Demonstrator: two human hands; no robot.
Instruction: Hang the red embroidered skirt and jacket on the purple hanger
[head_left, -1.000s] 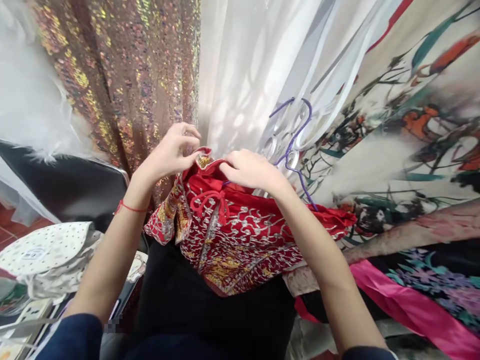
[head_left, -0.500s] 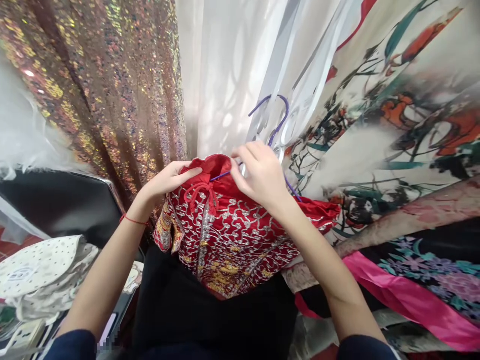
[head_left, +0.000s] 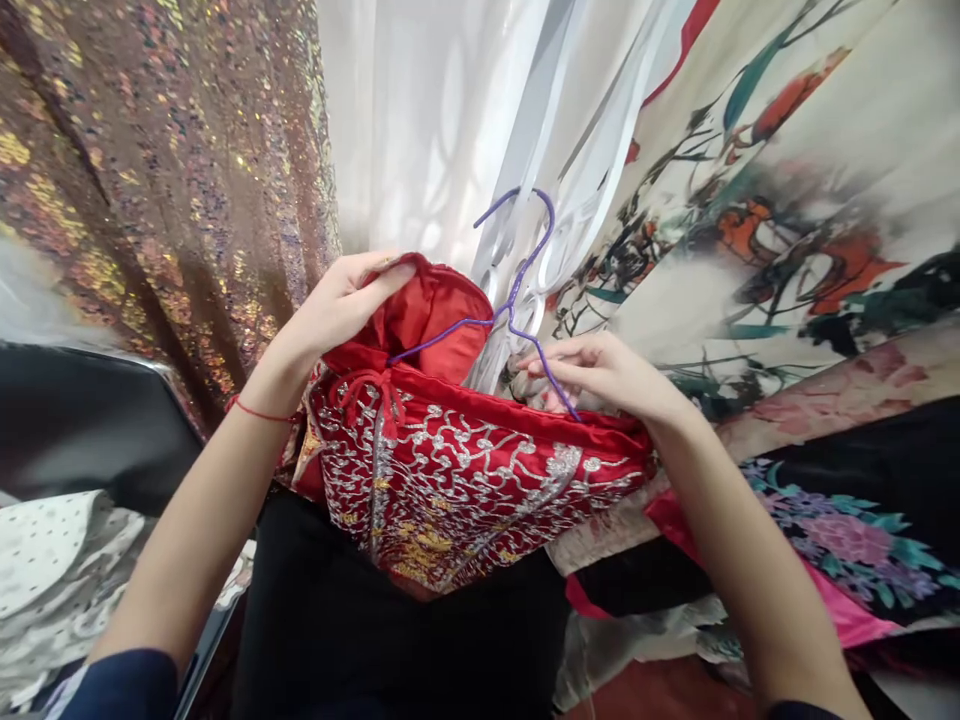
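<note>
Head view: hands apart, one on either side of a garment's opening.
Red garment (head_left: 457,440): held up in front of the person, its lower part against the black clothing (head_left: 390,630) over the lap; silver scrollwork covers the red cloth, with gold patches lower down.
Garment opening: plain red lining shows inside, the back edge lifted above the front one at the left.
Red cord (head_left: 386,395): tied in a bow at the front edge, tasselled ends hanging.
Left hand (head_left: 345,305): pinching the raised edge, thumb on the lining side.
Red bracelet (head_left: 262,412): around the left wrist.
Purple hanger (head_left: 499,310): hook upward, both arms sloping down into the opening, their ends hidden behind the front edge.
Right hand (head_left: 611,370): fingers stretched out beside the hanger's right arm, tips just past it; whether they grip it, I cannot tell.
Cloths behind: gold sequins (head_left: 210,150) at left, white fabric (head_left: 412,120) in the middle, an orange-and-green plant print (head_left: 750,180) at right.
Lower right: black floral cloth (head_left: 855,520) near a pink band (head_left: 847,610).
Lower left: dotted pale cloth (head_left: 45,550) below a black panel (head_left: 82,420); the cloth's finer marks are too blurred to read.
</note>
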